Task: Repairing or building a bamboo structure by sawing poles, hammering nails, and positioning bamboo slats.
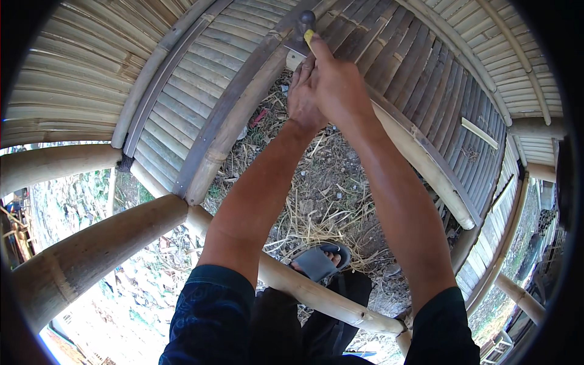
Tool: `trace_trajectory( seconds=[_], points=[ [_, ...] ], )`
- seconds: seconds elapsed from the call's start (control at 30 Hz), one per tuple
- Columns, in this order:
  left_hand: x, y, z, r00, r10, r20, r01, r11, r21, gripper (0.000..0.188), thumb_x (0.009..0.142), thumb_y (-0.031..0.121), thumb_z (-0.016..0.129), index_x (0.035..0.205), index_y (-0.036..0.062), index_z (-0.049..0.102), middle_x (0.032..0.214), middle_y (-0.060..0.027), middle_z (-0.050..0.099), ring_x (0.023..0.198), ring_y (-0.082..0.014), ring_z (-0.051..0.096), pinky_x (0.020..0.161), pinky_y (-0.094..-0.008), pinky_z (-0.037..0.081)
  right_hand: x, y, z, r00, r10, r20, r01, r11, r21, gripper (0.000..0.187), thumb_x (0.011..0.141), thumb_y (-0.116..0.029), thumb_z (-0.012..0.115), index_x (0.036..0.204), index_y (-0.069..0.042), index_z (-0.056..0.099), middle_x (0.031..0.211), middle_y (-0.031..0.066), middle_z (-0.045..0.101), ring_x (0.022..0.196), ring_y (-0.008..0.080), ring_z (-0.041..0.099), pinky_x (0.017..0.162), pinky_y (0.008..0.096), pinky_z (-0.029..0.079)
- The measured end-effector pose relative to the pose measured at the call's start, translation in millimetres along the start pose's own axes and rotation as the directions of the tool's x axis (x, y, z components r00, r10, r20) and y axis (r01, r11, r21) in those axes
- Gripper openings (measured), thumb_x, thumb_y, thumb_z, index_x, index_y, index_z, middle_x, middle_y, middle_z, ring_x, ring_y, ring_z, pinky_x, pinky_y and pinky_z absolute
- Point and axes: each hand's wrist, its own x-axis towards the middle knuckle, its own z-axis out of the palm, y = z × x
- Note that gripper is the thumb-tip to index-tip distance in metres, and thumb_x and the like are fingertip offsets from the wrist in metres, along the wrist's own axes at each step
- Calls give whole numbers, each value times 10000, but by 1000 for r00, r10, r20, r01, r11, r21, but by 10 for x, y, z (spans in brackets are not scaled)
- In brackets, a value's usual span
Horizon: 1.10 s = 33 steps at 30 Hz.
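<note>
From the head camera, both arms reach up and away from the body. The two hands meet near the top middle of the picture.

The right hand is closed tight around a hammer. The hammer has a yellow handle and a dark metal head. Only a bit of the yellow shows above the fingers. The metal head sits right at the edge of a dark bamboo strip.

The left hand is pressed against the right hand, just under it. Its fingers curl up toward the hammer. They are bunched together, but I cannot tell what they pinch, because the right hand hides the tips.

The strip runs along a thick bamboo pole that curves down to the left. On both sides of it lie rows of flat bamboo slats, packed close.

Below the hands there is a big open gap. Through it you see the dirt ground with dry straw. A foot in a grey sandal stands there, just behind another bamboo pole. A fat pole crosses the lower left corner.
</note>
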Motion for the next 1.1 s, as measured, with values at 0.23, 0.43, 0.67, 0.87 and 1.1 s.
trace_trajectory(
  seconds=[0.23,0.43,0.67,0.87,1.1],
  points=[
    [16,-77,-36,979,132,-152,-132,991,11,723,881,317,739,1504,11,539,1565,-191,531,1571,-345,338,1240,-531,324,10,-154,-114,998,41,55,-44,998,52,565,995,-129,562,1554,-123,476,962,294,717,926,491,729,791,573,570],
    [-42,-21,-35,984,105,-144,-103,994,17,562,908,267,711,1420,47,639,1514,-129,596,1510,-354,438,1203,-533,368,49,-37,-210,982,-52,182,71,993,-95,538,985,-114,576,1516,-127,494,947,277,721,894,487,730,760,571,569],
    [32,-23,29,937,190,-292,-185,982,44,412,1021,287,654,1406,141,672,1473,-89,634,1475,-317,485,1166,-502,400,-1096,-220,-1080,920,86,-381,-43,992,120,479,969,-56,734,1420,-55,572,950,208,750,760,287,777,648,369,601],
    [96,-97,-106,960,219,-173,-186,964,188,452,1036,350,645,1445,158,643,1501,-97,618,1494,-346,465,1190,-541,386,-2881,29,-1443,854,234,-464,-290,956,-51,434,940,-21,773,1347,-9,623,964,182,762,724,221,760,634,311,575],
    [59,406,39,894,446,39,-442,863,244,582,1030,442,648,1493,94,589,1543,-179,575,1523,-371,425,1266,-554,297,-4285,412,-1378,906,309,-289,-375,903,-209,363,896,-52,815,1232,-37,680,950,171,761,713,340,748,587,399,575]
  ],
)
